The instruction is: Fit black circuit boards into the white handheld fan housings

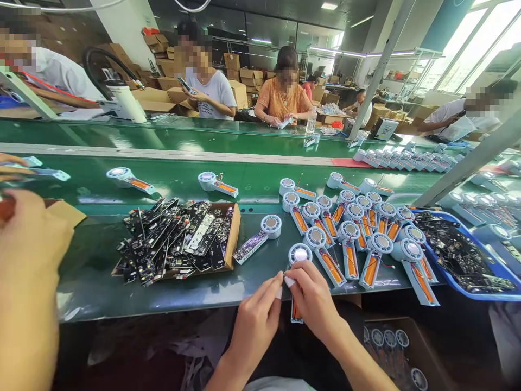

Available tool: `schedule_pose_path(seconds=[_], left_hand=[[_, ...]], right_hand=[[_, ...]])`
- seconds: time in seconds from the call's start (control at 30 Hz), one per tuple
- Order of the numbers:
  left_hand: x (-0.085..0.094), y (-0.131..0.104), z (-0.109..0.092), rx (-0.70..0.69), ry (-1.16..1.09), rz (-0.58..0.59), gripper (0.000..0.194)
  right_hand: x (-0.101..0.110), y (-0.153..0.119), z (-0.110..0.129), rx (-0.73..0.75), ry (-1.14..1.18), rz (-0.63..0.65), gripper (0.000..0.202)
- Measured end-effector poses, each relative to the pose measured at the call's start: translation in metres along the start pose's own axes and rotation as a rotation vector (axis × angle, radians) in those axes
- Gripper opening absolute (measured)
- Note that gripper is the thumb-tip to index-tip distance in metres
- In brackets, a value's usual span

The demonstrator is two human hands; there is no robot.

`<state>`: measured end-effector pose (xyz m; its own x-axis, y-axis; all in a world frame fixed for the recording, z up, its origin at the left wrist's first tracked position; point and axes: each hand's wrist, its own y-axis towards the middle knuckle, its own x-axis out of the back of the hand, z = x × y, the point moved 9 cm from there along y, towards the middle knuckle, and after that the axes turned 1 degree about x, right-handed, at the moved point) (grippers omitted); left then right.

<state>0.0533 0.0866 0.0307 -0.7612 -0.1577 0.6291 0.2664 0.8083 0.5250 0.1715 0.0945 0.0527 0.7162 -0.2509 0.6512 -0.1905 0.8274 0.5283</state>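
My left hand (256, 315) and my right hand (313, 304) meet at the near edge of the green bench. Both pinch a small handheld fan unit (300, 255) with a round white head and an orange battery in its handle. The handle runs down between my fingers, mostly hidden. A taped fingertip shows on each hand. Just left of it lies another fan unit (260, 236) with a bare circuit board in its handle.
A cardboard tray (234, 233) heaped with black circuit boards sits to the left. Several fan units (366, 239) lie bunched to the right, beside a blue bin (488, 271) of boards. Other workers sit across the green conveyor (171, 179). A neighbour's arm (28, 282) fills the left edge.
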Motion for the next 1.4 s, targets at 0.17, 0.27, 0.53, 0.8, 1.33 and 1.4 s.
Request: schedule_pose_path(seconds=[0.17,0.27,0.53,0.8,1.33,1.4], left_hand=[[0.004,0.014,0.000,0.001,-0.190,0.109,0.038],[0.004,0.017,-0.002,-0.006,-0.242,0.139,0.037],[0.000,0.014,0.001,0.048,-0.284,0.147,0.035],[0.003,0.022,0.002,0.050,-0.314,0.179,0.037],[-0.019,-0.003,0.020,0.593,-0.625,0.223,0.044],[-0.035,-0.002,0.026,0.639,-0.634,0.278,0.048]], right_hand=[[0.009,0.010,-0.015,-0.017,0.220,0.142,0.018],[0.011,0.012,-0.016,-0.009,0.279,0.187,0.018],[0.013,0.008,-0.018,-0.097,0.253,0.144,0.016],[0.011,0.012,-0.021,-0.159,0.377,0.159,0.017],[0.003,-0.007,-0.044,-0.607,0.768,0.283,0.038],[-0.003,-0.007,-0.041,-0.612,0.856,0.313,0.039]])
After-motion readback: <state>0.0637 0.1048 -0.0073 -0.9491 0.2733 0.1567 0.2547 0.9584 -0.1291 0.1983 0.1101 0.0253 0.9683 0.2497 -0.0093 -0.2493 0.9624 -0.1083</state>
